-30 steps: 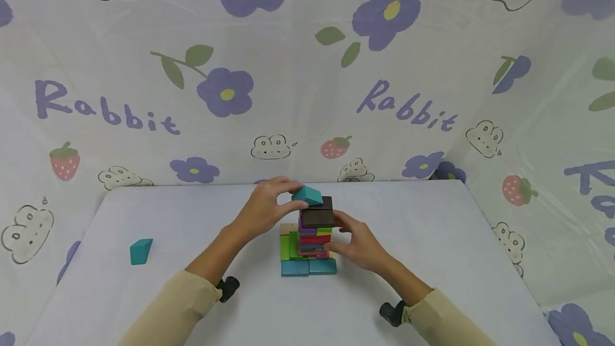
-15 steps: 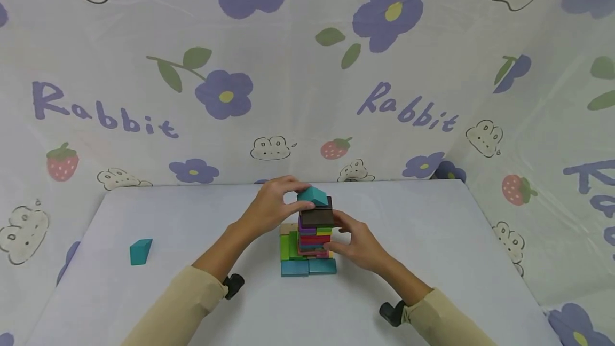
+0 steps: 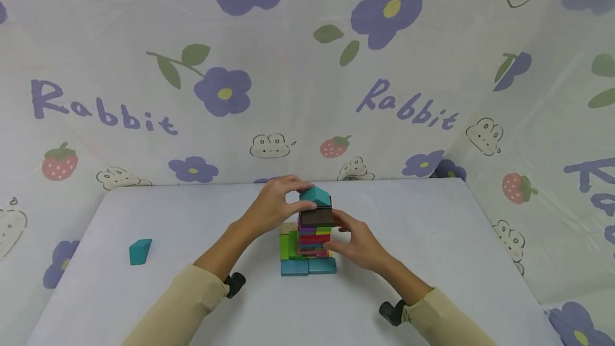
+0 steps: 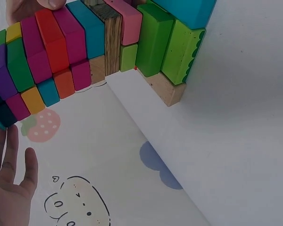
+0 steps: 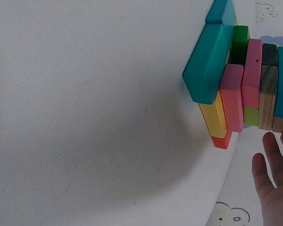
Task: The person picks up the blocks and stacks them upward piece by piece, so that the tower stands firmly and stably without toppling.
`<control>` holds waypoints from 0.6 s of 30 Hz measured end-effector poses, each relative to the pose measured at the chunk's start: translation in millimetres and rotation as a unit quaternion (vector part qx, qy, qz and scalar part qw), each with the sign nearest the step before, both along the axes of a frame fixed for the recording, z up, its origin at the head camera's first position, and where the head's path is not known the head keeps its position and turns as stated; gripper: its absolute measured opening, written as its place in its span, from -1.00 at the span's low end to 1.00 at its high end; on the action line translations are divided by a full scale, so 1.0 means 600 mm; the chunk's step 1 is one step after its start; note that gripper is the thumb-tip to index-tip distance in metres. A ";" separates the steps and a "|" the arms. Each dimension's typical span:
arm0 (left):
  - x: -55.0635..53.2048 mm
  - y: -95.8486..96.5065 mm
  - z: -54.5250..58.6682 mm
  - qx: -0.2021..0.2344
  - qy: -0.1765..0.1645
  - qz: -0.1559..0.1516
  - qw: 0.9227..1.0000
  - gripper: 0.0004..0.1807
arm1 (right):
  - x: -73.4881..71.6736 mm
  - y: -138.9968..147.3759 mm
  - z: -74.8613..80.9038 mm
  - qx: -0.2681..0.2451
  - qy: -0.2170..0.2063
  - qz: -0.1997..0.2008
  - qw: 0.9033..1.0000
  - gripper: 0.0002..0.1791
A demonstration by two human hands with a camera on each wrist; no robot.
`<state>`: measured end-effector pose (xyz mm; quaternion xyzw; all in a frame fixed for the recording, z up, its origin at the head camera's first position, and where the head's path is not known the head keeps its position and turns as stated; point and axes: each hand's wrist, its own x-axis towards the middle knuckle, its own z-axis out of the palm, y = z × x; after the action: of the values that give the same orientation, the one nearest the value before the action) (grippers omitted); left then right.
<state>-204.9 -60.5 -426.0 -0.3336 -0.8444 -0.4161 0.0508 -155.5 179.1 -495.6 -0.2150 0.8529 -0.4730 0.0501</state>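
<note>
A tower of coloured wooden blocks (image 3: 315,240) rises at mid-table, with two dark brown blocks (image 3: 317,217) near its top. My left hand (image 3: 266,208) pinches a teal wedge-shaped block (image 3: 317,197) between thumb and fingers, right over the dark blocks at the tower's top. In the left wrist view, that hand's fingers (image 4: 10,150) reach toward the tower's top end. My right hand (image 3: 361,243) holds the tower's right side, thumb at the front and other fingers partly hidden behind it. Its lower fingers (image 5: 273,160) extend beside the stack in the right wrist view.
Another teal wedge-shaped block (image 3: 140,252) lies alone on the white table (image 3: 230,319) at left. Two blue blocks (image 3: 294,267) lie flat before the tower; green blocks (image 3: 290,245) stand at its left base. A printed cloth (image 3: 298,95) hangs behind the table.
My left hand has carried the teal wedge-shaped block slightly right, over the middle of the tower's top. My right hand has stayed at the tower's side.
</note>
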 end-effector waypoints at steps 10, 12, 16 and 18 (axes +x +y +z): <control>0.014 -0.015 0.005 0.011 0.003 -0.001 1.000 -0.39 | 0.022 -0.007 -0.001 -0.001 -0.004 -0.015 1.000 -0.21; 0.016 -0.027 0.008 0.021 0.000 0.008 1.000 -0.36 | 0.027 -0.008 -0.001 -0.003 -0.006 -0.018 1.000 -0.21; 0.019 -0.068 0.007 0.045 -0.006 0.034 0.998 -0.38 | 0.035 -0.011 -0.002 -0.003 -0.005 -0.024 1.000 -0.21; 0.022 -0.097 0.003 0.050 -0.002 0.055 0.997 -0.38 | 0.040 -0.012 -0.002 -0.003 -0.004 -0.027 1.000 -0.21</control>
<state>-191.4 -118.6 -424.2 -0.2827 -0.8397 -0.4551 0.0888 -131.6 171.7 -496.8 -0.1907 0.8568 -0.4775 0.0399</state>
